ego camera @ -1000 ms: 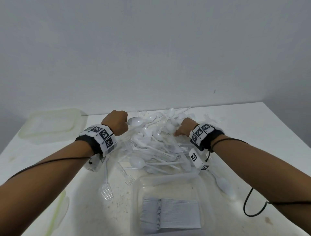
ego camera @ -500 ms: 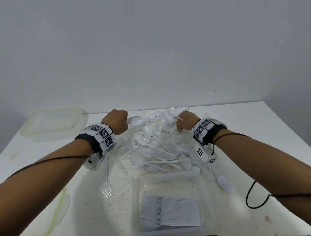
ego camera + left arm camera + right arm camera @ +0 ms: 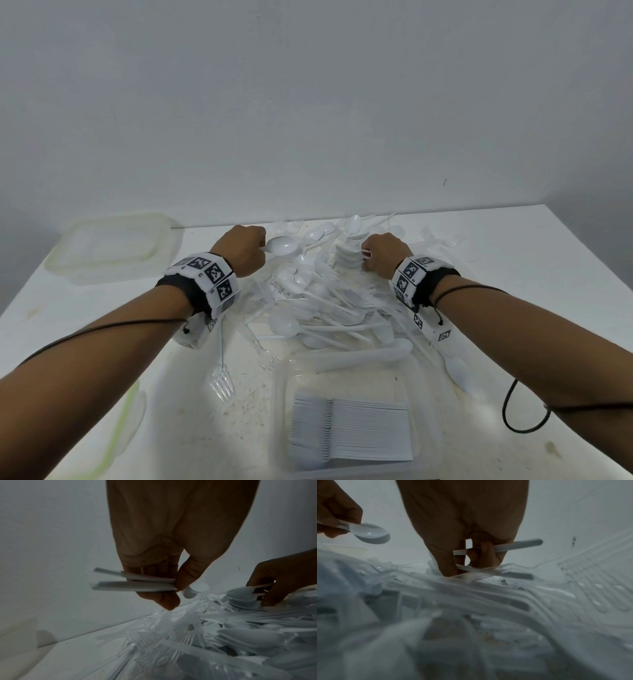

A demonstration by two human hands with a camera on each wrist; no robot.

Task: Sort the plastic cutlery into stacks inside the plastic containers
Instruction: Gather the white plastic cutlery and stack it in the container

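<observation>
A loose pile of white plastic cutlery point(image 3: 322, 294) lies mid-table, mostly spoons with some clear forks. My left hand point(image 3: 245, 250) hovers at the pile's far left and grips a small stack of white spoons point(image 3: 135, 583) by their handles; their bowls point(image 3: 282, 246) point right. My right hand point(image 3: 382, 253) is at the pile's far right, fingers curled round spoon handles point(image 3: 517, 546) while reaching into the pile. A clear container point(image 3: 424, 383) near the front edge holds a neat stack of forks point(image 3: 349, 431).
An upturned clear container point(image 3: 113, 246) sits at the far left by the wall. A green-rimmed lid point(image 3: 120, 431) lies at the front left. Two clear forks point(image 3: 222, 377) lie loose left of the near container. A black cable point(image 3: 524, 414) loops at the right.
My right hand has moved farther back and slightly right along the pile. The left hand has stayed almost still with its spoons.
</observation>
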